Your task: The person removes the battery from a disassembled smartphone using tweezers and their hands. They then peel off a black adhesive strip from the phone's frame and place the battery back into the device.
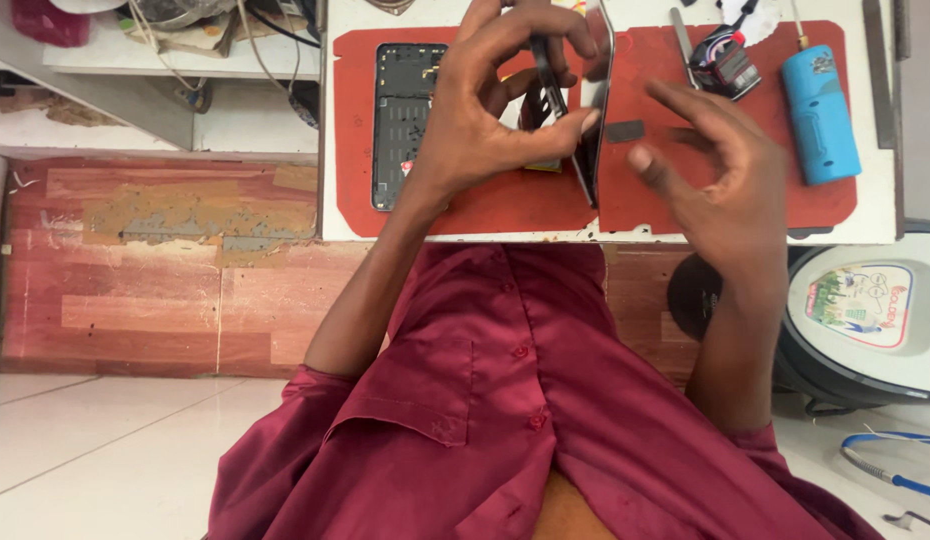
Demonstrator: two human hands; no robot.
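My left hand [485,105] grips a thin dark phone panel [592,150], held edge-on above the red work mat [685,205], with the thumb and fingertips pinching its side. Just right of the panel is my right hand [720,175], fingers spread and curled, with nothing in it. A small dark grey rectangular piece [625,130] lies on the mat between the two hands. A black phone frame [403,120], its inside facing up, lies on the mat to the left of my left hand.
On the mat's far right lie a blue cylindrical tool [820,110], a small black and red device [727,62] and metal tweezers [683,40]. The mat covers a white table [330,150]. A round white-lidded appliance [865,310] and blue cable [900,478] sit on the floor.
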